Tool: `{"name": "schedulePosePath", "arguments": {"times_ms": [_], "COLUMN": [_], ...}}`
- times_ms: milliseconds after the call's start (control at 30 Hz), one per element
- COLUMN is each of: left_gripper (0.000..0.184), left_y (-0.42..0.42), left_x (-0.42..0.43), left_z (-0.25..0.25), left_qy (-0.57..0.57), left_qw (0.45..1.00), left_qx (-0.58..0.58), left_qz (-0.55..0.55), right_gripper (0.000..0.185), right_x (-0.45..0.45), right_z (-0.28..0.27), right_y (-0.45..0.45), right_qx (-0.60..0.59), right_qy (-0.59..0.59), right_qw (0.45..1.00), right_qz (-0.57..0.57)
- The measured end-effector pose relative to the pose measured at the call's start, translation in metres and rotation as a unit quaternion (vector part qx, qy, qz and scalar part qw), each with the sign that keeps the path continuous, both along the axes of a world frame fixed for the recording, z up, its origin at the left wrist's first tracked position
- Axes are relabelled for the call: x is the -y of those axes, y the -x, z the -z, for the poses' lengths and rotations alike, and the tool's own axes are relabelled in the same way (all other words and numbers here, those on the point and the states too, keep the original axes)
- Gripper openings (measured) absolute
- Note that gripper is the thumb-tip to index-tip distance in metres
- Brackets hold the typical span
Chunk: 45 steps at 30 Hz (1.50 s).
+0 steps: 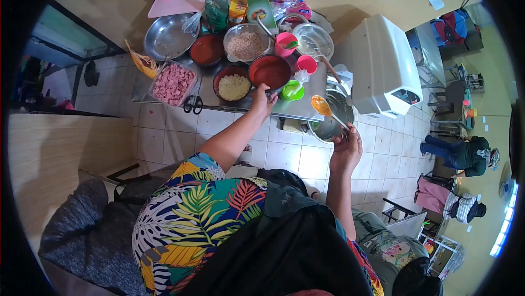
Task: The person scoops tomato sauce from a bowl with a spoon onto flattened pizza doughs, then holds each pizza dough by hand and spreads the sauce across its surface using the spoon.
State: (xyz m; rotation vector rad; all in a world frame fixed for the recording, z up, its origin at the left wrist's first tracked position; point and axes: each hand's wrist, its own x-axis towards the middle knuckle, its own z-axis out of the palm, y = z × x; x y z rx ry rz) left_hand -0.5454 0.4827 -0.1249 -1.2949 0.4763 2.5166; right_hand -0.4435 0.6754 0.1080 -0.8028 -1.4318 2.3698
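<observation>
My left hand (262, 101) grips the near rim of a dark bowl (269, 72) with a reddish inside, at the table's front edge. In my right hand (346, 145) is the handle of a spoon (321, 106), its bowl coated in something orange. That spoon is over a metal pot (353, 116) with dark contents, beside the table's right end. Left of the gripped bowl sits a dark bowl of pale chopped food (233, 86). Behind them are a metal bowl of brownish minced food (245, 45) and another reddish bowl (206, 50).
A clear tub of pink diced meat (174, 83) and black scissors (193, 104) lie at the left. Pink cups (286, 44) and a green cup (292, 91) stand at the right. A white appliance (385, 66) is beyond them. Other people (465, 154) are in the background.
</observation>
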Motion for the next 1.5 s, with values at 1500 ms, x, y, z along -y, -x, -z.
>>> {"name": "schedulePosePath", "arguments": {"times_ms": [1500], "left_gripper": [0.062], "left_y": [-0.294], "left_x": [-0.033], "left_z": [-0.268], "left_qy": [0.413], "left_qw": [0.843], "left_qx": [-0.17], "left_qz": [-0.299], "right_gripper": [0.015], "right_x": [0.014], "right_z": [-0.048], "right_y": [-0.038], "right_qx": [-0.255], "right_qy": [-0.106], "right_qw": [0.712], "right_qz": [-0.645]}}
